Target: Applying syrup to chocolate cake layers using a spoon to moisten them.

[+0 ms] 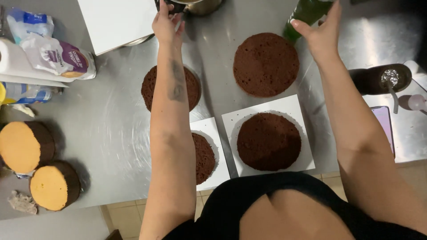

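Green glass bottle (307,15), upright at the far edge of the steel tabletop (111,133), was clasped by the right hand (322,33) with fingers curled round its side, while the left hand (165,22), farther left, was closed on a dark metal bowl (191,5).

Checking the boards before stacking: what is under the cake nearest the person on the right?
A white square board lies under that cake, its edges showing all round. The board's middle is covered by the cake, and the steel table below is hidden.
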